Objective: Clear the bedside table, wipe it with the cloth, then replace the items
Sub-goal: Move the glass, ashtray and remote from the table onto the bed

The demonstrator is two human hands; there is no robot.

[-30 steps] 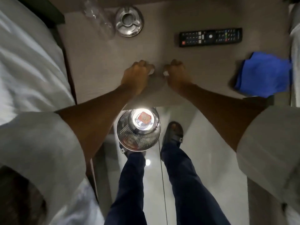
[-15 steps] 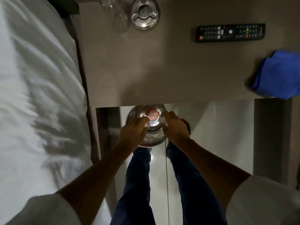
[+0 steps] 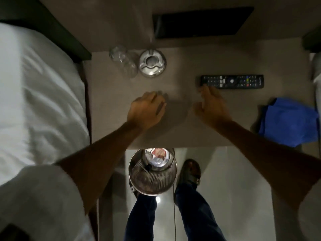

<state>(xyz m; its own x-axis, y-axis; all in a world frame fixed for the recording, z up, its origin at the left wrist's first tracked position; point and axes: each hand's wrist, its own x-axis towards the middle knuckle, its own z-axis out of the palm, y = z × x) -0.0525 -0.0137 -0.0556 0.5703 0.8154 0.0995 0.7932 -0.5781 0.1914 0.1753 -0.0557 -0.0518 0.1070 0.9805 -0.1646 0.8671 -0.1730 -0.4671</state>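
The brown bedside table (image 3: 182, 129) fills the middle of the view. On it stand a clear glass (image 3: 121, 58) at the back left, a metal ashtray (image 3: 152, 63) beside it, a black remote (image 3: 232, 81) to the right and a blue cloth (image 3: 288, 121) at the right edge. My left hand (image 3: 146, 110) hovers over the table's middle, fingers loosely curled, holding nothing. My right hand (image 3: 211, 105) is spread open just in front of the remote's left end, fingertips close to it.
A shiny metal bin (image 3: 152, 173) with bits of rubbish inside stands on the floor under the table's front edge, by my feet. A white bed (image 3: 38, 94) runs along the left. A dark recess (image 3: 201, 23) sits in the wall behind the table.
Both hands have risen from the bin below the table edge, where they were pinched together on small bits, back over the tabletop. They are now apart and hold nothing.
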